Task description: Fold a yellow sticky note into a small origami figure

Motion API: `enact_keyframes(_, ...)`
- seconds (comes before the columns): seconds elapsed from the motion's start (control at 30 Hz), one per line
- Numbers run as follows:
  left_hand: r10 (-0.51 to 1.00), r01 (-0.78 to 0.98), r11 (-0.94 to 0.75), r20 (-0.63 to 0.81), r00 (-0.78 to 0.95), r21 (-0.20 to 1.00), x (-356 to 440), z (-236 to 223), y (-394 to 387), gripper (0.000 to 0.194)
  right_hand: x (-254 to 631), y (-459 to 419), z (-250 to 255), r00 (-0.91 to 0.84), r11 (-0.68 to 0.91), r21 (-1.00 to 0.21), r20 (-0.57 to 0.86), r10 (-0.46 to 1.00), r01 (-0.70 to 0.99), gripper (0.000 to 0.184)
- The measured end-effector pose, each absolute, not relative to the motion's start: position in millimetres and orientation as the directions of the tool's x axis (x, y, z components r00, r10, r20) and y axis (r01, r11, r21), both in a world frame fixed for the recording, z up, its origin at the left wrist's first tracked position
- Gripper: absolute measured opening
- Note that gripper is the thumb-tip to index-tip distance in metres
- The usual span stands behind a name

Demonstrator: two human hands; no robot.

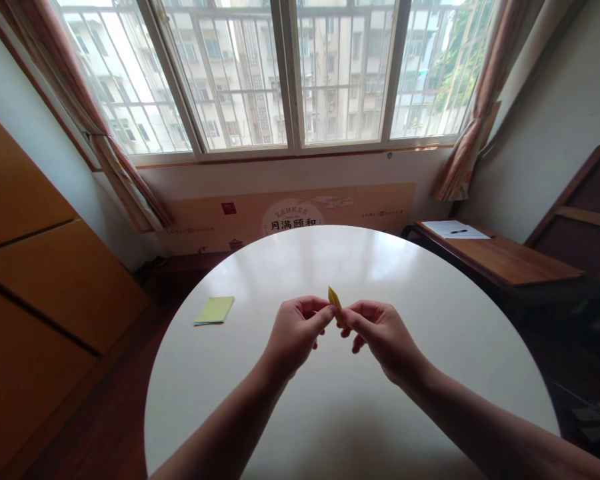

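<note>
Above the middle of the white round table (360, 260), a small folded piece of yellow paper (333, 296) is pinched between my two hands. Its pointed tip sticks up, while the lower part is mostly covered by fingers. My left hand (300, 330) grips it from the left with thumb and forefinger. From the other side, my right hand (377, 330) pinches it the same way, its other fingers loosely curled. A stack of yellow sticky notes (215, 310), with a bluish layer at the bottom edge, lies flat on the table to the left of my hands.
Right of the table stands a wooden bench (520, 257) bearing a white paper sheet (450, 230) and a dark pen (459, 231). An orange-brown cabinet (55, 280) is on the left. Behind the table, a printed tan board (250, 207) leans below the barred window (240, 80).
</note>
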State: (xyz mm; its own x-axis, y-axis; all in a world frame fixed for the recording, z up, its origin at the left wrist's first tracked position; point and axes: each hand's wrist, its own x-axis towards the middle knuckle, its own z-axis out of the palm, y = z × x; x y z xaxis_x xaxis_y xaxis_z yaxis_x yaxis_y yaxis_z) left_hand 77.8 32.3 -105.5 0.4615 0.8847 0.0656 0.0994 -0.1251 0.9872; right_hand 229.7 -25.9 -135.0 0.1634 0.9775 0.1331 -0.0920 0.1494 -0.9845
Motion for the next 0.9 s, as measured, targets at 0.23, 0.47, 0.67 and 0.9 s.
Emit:
enact_keyframes(0.23, 0.883, 0.088, -0.170, 0.112, 0.455, 0.981, 76.7, -106.5, 35.7, 0.019, 228.3, -23.0, -134.5, 0.100, 0.150, -0.987, 0.144, 0.984, -0.051, 0.032)
enact_keyframes(0.47, 0.859, 0.118, -0.158, 0.077, 0.507, 0.980, 71.6, -103.4, 38.6, 0.027, 233.7, -21.4, -132.2, 0.124, 0.199, -0.975, 0.186, 0.975, -0.102, 0.028)
enact_keyframes(0.67, 0.867, 0.154, -0.220, 0.121, 0.483, 0.963, 72.6, -102.3, 37.1, 0.031, 232.9, -19.0, -132.9, 0.129, 0.229, -0.967, 0.214, 0.968, -0.114, 0.027)
enact_keyframes(0.9, 0.883, 0.099, -0.284, 0.220, 0.416, 0.954, 76.7, -103.2, 32.8, 0.029, 232.9, -20.5, -133.7, 0.120, 0.243, -0.963, 0.230, 0.966, -0.113, 0.025)
